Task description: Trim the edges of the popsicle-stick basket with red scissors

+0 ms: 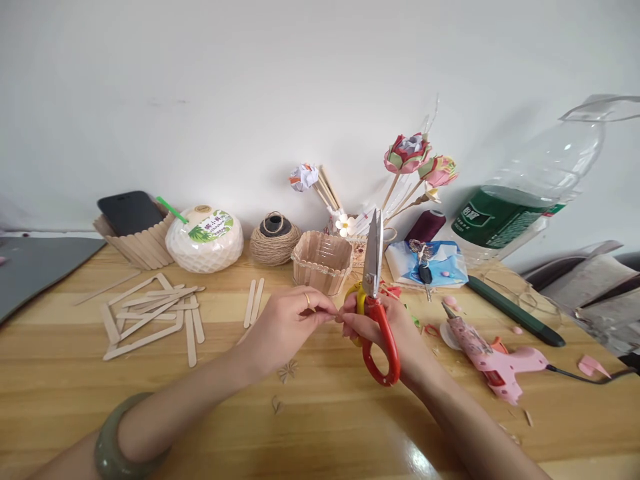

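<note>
My right hand (387, 327) is closed around the red-handled scissors (375, 267), whose blades point up. Its thumb and fingertip also meet the fingertips of my left hand (290, 320). The left hand wears a ring and is closed in a pinch; what it holds between the fingertips is too small to make out. Just beyond both hands stands a small box made of craft sticks (323, 263). On the table below the left hand lie a small twine bow (287, 371) and a short loop of twine (277, 404).
Craft sticks (150, 317) lie scattered at left. Along the wall stand a stick holder with a phone (133, 213), a white coconut (204, 240), a twine ball (275, 241) and paper flowers (407, 153). A pink glue gun (500, 363) and a large bottle (505, 213) are at right.
</note>
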Available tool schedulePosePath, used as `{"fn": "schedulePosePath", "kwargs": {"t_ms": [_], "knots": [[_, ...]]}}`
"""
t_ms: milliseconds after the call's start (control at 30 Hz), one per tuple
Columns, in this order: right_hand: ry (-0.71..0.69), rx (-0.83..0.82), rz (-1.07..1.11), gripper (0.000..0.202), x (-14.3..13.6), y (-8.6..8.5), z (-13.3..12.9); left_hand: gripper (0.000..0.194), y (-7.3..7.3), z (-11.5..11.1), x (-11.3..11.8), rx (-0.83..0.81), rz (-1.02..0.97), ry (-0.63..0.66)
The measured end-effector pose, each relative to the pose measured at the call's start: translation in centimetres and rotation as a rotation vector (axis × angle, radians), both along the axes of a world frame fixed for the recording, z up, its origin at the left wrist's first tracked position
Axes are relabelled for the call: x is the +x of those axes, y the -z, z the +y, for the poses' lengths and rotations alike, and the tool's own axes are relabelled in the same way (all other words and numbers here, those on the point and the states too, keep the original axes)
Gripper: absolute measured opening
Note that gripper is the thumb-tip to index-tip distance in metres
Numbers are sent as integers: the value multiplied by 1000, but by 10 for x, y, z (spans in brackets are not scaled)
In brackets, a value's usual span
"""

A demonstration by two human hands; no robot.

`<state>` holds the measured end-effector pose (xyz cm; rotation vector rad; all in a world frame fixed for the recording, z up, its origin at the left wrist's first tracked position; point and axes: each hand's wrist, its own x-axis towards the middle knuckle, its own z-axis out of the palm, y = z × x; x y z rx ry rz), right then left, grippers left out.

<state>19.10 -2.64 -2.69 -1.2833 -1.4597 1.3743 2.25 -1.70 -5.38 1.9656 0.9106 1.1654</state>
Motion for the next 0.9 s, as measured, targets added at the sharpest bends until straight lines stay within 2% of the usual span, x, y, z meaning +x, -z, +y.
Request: {"fn": "schedulePosePath", "kwargs": {"t_ms": [200, 333, 433, 533, 633, 900], "knots": [[-15, -35, 56, 14, -1, 1, -1, 16, 2, 0, -1, 386, 60, -24], [-35, 6, 46, 10, -1, 2, -2, 24, 3, -3, 0, 431, 27, 6], [-30, 44, 37, 11, -1, 2, -2, 21, 2, -6, 2, 248, -7, -27], [-2, 63, 14, 14, -2, 2, -2, 13, -1, -8, 4, -137, -67, -140], [29, 72, -17, 17, -3, 2, -2, 13, -6, -8, 5, -422, -78, -137], [6, 141, -14, 20, -3, 7, -3, 8, -12, -7, 10, -635, -113, -145]]}}
